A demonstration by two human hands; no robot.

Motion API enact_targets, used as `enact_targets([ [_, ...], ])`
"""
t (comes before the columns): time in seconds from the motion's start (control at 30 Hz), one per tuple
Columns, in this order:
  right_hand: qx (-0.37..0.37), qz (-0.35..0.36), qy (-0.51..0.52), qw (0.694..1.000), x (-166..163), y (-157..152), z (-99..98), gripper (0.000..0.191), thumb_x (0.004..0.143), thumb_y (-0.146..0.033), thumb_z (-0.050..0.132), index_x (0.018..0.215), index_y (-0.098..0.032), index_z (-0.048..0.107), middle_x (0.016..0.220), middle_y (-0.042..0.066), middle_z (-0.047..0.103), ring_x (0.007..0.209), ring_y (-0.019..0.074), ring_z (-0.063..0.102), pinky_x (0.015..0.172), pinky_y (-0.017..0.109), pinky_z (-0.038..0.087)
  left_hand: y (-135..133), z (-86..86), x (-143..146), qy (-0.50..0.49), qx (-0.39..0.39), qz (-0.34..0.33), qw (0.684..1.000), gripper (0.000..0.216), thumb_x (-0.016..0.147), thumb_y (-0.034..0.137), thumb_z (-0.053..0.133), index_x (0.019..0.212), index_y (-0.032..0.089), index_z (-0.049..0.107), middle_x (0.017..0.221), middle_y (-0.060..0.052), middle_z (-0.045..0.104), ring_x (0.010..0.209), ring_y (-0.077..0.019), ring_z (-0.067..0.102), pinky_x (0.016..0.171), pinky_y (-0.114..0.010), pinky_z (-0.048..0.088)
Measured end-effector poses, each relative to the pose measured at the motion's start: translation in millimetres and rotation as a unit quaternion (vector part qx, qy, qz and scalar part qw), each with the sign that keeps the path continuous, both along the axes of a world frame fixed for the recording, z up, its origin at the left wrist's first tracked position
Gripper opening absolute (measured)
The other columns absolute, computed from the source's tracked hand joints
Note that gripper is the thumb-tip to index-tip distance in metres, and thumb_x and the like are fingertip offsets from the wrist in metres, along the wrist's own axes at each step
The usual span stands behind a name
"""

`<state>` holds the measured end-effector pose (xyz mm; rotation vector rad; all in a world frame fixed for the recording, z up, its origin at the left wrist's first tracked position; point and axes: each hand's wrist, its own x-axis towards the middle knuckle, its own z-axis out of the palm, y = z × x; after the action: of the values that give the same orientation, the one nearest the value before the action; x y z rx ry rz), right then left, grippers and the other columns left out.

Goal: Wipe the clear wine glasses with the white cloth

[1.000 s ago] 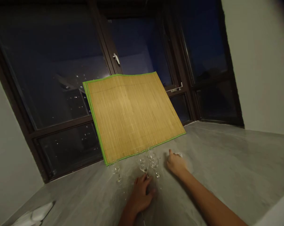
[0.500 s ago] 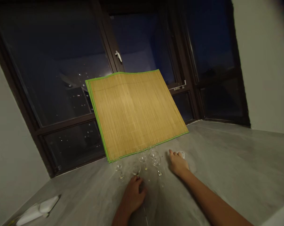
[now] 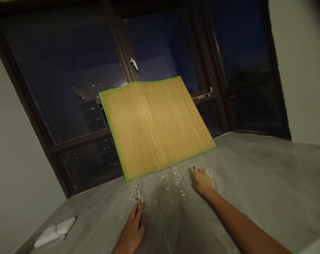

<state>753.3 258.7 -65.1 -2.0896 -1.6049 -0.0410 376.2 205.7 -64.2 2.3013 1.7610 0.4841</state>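
My left hand [image 3: 132, 224] is low over the grey surface, fingers stretched out and thumb apart. Its fingertips are at the foot of a clear stemmed glass [image 3: 135, 194], which overlaps another stemmed glass [image 3: 138, 185] just behind it. Further right stand a stemmed glass [image 3: 163, 176] and two overlapping ones, of which the nearer glass [image 3: 178, 180] shows best. My right hand [image 3: 203, 182] rests on the surface to their right with its fingers curled. Against those fingers lies a small white ring-shaped thing [image 3: 209, 173]; whether they grip it is hard to see.
A bamboo mat with green edging [image 3: 160, 123] leans upright against the dark window, behind the glasses. A folded white object with a strap [image 3: 55, 232] lies at the lower left. A thin dark line [image 3: 163, 222] runs along the grey surface [image 3: 268, 183].
My left hand has moved left, and the glass at its fingertips has shifted left with it to beside the leftmost glass. The right hand stays in place. The view has shifted slightly.
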Motion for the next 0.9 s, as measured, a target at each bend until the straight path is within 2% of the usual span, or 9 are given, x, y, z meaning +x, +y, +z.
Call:
enact_targets([
  [0.13,0.0,-0.001,0.005,1.0,-1.3,0.8,1.0,0.067,0.075,-0.008,0.054,0.14,-0.014,0.037,0.122,0.017,0.057,0.119,0.0294,0.046,0.08,0.034,0.042,-14.9,8.8,18.6,0.03,0.03,0.073,0.996,0.046,0.085,0.036,0.046,0.125,0.019,0.061,0.137,-0.014,0.054,0.127,-0.0278,0.05,0.109,-0.038,0.033],
  [0.2,0.002,-0.003,0.006,1.0,-1.8,0.8,1.8,0.066,0.075,-0.007,0.054,0.139,-0.014,0.037,0.122,0.017,0.057,0.119,0.0294,0.046,0.081,0.034,0.042,-17.9,12.6,40.7,0.041,0.051,0.056,0.996,0.039,0.085,0.031,0.042,0.114,0.019,0.066,0.121,-0.014,0.064,0.111,-0.0259,0.059,0.102,-0.036,0.039],
  [0.23,0.002,-0.003,0.005,1.0,-2.0,0.7,2.2,0.066,0.075,-0.007,0.053,0.139,-0.013,0.038,0.122,0.017,0.057,0.118,0.0295,0.046,0.081,0.034,0.042,-16.7,13.1,54.1,0.035,0.058,0.028,0.997,0.039,0.085,0.028,0.041,0.113,0.02,0.067,0.12,-0.012,0.064,0.112,-0.0247,0.058,0.102,-0.035,0.039],
  [0.33,0.002,-0.006,0.003,1.0,-1.8,0.7,2.2,0.066,0.075,-0.006,0.054,0.138,-0.014,0.038,0.122,0.017,0.057,0.118,0.0296,0.046,0.08,0.034,0.042,0.5,8.6,96.0,-0.004,0.06,-0.049,0.997,0.048,0.083,0.023,0.042,0.128,0.02,0.06,0.136,-0.011,0.055,0.127,-0.0234,0.049,0.11,-0.035,0.032],
  [0.4,0.002,-0.007,-0.001,1.0,-1.5,1.2,1.4,0.066,0.074,-0.007,0.055,0.138,-0.014,0.038,0.122,0.016,0.057,0.118,0.0295,0.046,0.08,0.033,0.043,20.7,2.5,118.9,-0.005,0.048,-0.032,0.998,0.058,0.078,0.025,0.051,0.136,0.02,0.054,0.151,-0.012,0.039,0.14,-0.0299,0.032,0.116,-0.043,0.02],
  [0.5,0.002,-0.009,-0.005,1.0,-1.1,2.4,-0.2,0.065,0.075,-0.008,0.056,0.138,-0.015,0.039,0.121,0.015,0.057,0.118,0.0286,0.046,0.08,0.032,0.042,50.8,-5.3,139.1,-0.012,0.018,-0.03,0.999,0.063,0.079,0.028,0.053,0.142,0.023,0.047,0.156,-0.011,0.032,0.144,-0.0306,0.024,0.118,-0.046,0.013],
  [0.6,-0.001,-0.011,-0.008,1.0,-0.9,3.3,-1.0,0.066,0.074,-0.008,0.057,0.137,-0.016,0.039,0.121,0.015,0.058,0.118,0.0285,0.047,0.08,0.032,0.042,67.2,-7.5,145.7,0.013,0.008,-0.062,0.998,0.06,0.083,0.033,0.049,0.142,0.021,0.046,0.155,-0.012,0.034,0.144,-0.0283,0.025,0.118,-0.047,0.009],
  [0.7,-0.004,-0.01,-0.008,1.0,-0.6,3.2,-1.0,0.068,0.073,-0.009,0.058,0.138,-0.015,0.038,0.122,0.015,0.057,0.118,0.0296,0.045,0.08,0.033,0.043,69.6,-4.6,145.3,0.065,0.027,-0.092,0.993,0.057,0.088,0.036,0.042,0.142,0.018,0.046,0.151,-0.013,0.04,0.142,-0.0257,0.031,0.118,-0.044,0.013],
  [0.9,-0.003,-0.006,-0.004,1.0,-0.7,3.0,-1.6,0.069,0.073,-0.009,0.057,0.139,-0.015,0.037,0.123,0.016,0.056,0.119,0.0301,0.044,0.08,0.033,0.043,62.6,2.2,126.8,0.102,0.052,-0.034,0.993,0.055,0.089,0.033,0.034,0.137,0.01,0.05,0.145,-0.018,0.046,0.136,-0.0268,0.038,0.115,-0.039,0.021],
])
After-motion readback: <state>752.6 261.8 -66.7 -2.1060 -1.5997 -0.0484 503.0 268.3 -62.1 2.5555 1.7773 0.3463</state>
